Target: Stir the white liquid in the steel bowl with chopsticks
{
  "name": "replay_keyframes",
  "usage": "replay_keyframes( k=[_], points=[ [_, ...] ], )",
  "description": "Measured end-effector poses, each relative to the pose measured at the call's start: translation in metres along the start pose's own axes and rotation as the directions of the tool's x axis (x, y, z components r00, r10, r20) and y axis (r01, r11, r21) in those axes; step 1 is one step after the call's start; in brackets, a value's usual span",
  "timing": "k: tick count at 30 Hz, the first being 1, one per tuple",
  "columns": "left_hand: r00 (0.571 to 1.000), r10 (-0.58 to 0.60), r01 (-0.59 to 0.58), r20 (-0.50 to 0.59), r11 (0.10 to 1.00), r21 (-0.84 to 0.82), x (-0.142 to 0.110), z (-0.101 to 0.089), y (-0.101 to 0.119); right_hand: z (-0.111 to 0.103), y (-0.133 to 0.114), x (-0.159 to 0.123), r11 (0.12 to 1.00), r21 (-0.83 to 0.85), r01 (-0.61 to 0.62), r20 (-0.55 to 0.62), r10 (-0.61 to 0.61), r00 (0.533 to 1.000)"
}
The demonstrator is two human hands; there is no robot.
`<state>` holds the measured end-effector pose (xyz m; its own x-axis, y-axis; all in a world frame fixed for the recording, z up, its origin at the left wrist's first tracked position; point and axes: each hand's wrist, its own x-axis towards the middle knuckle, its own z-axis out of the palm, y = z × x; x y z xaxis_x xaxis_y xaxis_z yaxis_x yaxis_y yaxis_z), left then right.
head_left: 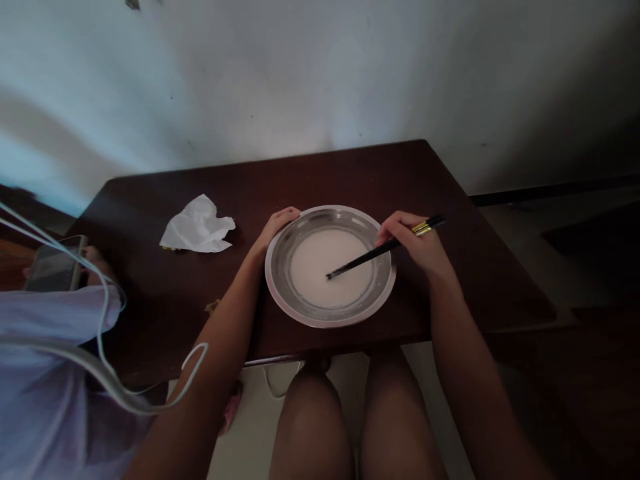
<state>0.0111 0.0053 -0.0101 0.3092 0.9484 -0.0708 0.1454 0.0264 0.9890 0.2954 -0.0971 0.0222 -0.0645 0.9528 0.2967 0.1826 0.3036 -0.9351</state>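
A wide, shallow metal basin (284, 293) stands near the front edge of the dark wooden table, with a milky, whitish liquid (310, 267) inside it. At the basin's far left rim, my left hand (277, 225) grips the edge with its fingers curled along the outside. Black chopsticks with gold bands (385, 248) are held in my closed right hand (413, 237), above the right rim. Their tips slant down to the left and reach the liquid near the middle of the basin.
A crumpled white tissue (197, 225) lies left of the basin on the table (340, 170). At the far left another person's sleeve (60, 313) and hand are beside a phone (55, 263). White cables (103, 313) hang across the left side. A wall (310, 80) borders the table's back.
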Motion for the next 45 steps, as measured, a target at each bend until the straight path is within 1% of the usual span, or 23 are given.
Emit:
replay_keyframes(
  k=[1, 3, 7, 8, 10, 12, 14, 17, 19, 20, 21, 23, 25, 26, 28, 31, 33, 36, 37, 38, 40, 43, 45],
  points=[
    [1.000, 0.002, -0.002, -0.001, 1.000, 0.006, 0.000, 0.000, 0.000, 0.002, -0.002, 0.000, 0.999, -0.040, 0.017, 0.034, -0.015, 0.999],
    [1.000, -0.001, 0.001, -0.002, 1.000, 0.007, 0.001, 0.000, 0.000, 0.003, -0.002, 0.001, 0.994, -0.094, 0.050, 0.000, -0.050, 0.999],
    [1.000, -0.022, 0.022, -0.006, 1.000, -0.020, 0.000, 0.001, 0.002, -0.003, 0.004, 0.003, 0.999, 0.015, 0.047, -0.249, -0.042, 0.968],
    [1.000, -0.025, 0.025, -0.007, 0.999, -0.022, 0.000, 0.001, 0.003, -0.004, 0.006, 0.003, 0.998, 0.051, 0.037, -0.253, -0.023, 0.967],
    [1.000, -0.029, 0.029, -0.011, 0.999, -0.016, -0.001, 0.002, 0.004, -0.005, 0.005, 0.002, 0.997, 0.074, 0.005, -0.158, 0.007, 0.987],
    [1.000, -0.029, 0.029, -0.007, 1.000, -0.002, -0.001, 0.002, 0.004, -0.002, 0.003, 0.000, 1.000, 0.021, -0.002, -0.024, 0.002, 1.000],
    [1.000, -0.024, 0.025, -0.004, 1.000, 0.009, -0.002, 0.002, 0.004, 0.001, 0.001, 0.000, 0.998, -0.060, 0.036, 0.016, -0.035, 0.999],
    [1.000, -0.022, 0.022, -0.002, 1.000, -0.004, -0.002, 0.002, 0.004, -0.001, 0.004, 0.003, 0.995, -0.084, 0.062, -0.140, -0.073, 0.987],
    [1.000, -0.022, 0.022, -0.004, 0.999, -0.023, -0.002, 0.002, 0.004, -0.005, 0.007, 0.004, 0.999, -0.007, 0.049, -0.264, -0.049, 0.963],
    [1.000, -0.023, 0.023, -0.006, 0.999, -0.029, -0.002, 0.002, 0.005, -0.006, 0.008, 0.004, 0.998, 0.038, 0.040, -0.280, -0.028, 0.959],
    [1.000, -0.027, 0.026, -0.009, 0.999, -0.031, -0.002, 0.002, 0.005, -0.007, 0.007, 0.004, 0.997, 0.072, 0.028, -0.256, -0.008, 0.967],
    [0.999, -0.031, 0.030, -0.018, 0.999, -0.028, -0.002, 0.003, 0.006, -0.005, 0.005, 0.002, 0.997, 0.076, 0.002, -0.117, 0.007, 0.993],
    [0.999, -0.031, 0.030, -0.021, 0.999, -0.026, -0.002, 0.003, 0.007, -0.001, 0.001, 0.000, 1.000, -0.002, 0.010, 0.014, -0.010, 1.000],
    [0.999, -0.031, 0.030, -0.020, 0.999, -0.031, -0.002, 0.003, 0.006, 0.000, 0.000, 0.000, 0.998, -0.049, 0.028, 0.032, -0.027, 0.999],
    [0.999, -0.033, 0.032, -0.019, 0.999, -0.040, -0.001, 0.003, 0.005, 0.000, 0.001, 0.001, 0.994, -0.094, 0.058, -0.044, -0.063, 0.997],
    [0.999, -0.033, 0.033, -0.011, 0.998, -0.045, 0.000, 0.002, 0.002, -0.005, 0.006, 0.003, 0.999, 0.001, 0.054, -0.247, -0.052, 0.968],
    [1.000, -0.028, 0.028, -0.003, 0.998, -0.048, 0.001, 0.001, 0.001, -0.007, 0.007, 0.003, 0.997, 0.077, 0.027, -0.224, -0.009, 0.975],
    [1.000, -0.027, 0.026, -0.006, 0.998, -0.056, 0.000, 0.001, 0.002, -0.003, 0.004, 0.001, 0.999, 0.051, -0.005, -0.006, 0.005, 1.000],
    [1.000, -0.028, 0.027, -0.006, 0.998, -0.054, -0.001, 0.001, 0.003, -0.001, 0.003, 0.001, 1.000, 0.012, 0.010, 0.033, -0.010, 0.999],
    [1.000, -0.029, 0.028, -0.006, 0.998, -0.051, -0.001, 0.001, 0.003, 0.000, 0.003, 0.001, 0.999, -0.029, 0.032, 0.034, -0.031, 0.999],
    [0.999, -0.036, 0.036, -0.010, 0.998, -0.046, -0.002, 0.002, 0.004, 0.000, 0.004, 0.002, 0.996, -0.068, 0.065, -0.067, -0.070, 0.995],
    [0.999, -0.043, 0.042, -0.021, 0.998, -0.048, -0.001, 0.002, 0.004, -0.005, 0.009, 0.004, 0.998, 0.027, 0.057, -0.250, -0.049, 0.967],
    [0.999, -0.035, 0.033, -0.021, 0.998, -0.050, -0.001, 0.003, 0.004, -0.006, 0.009, 0.003, 0.995, 0.089, 0.032, -0.209, -0.013, 0.978]
  ],
)
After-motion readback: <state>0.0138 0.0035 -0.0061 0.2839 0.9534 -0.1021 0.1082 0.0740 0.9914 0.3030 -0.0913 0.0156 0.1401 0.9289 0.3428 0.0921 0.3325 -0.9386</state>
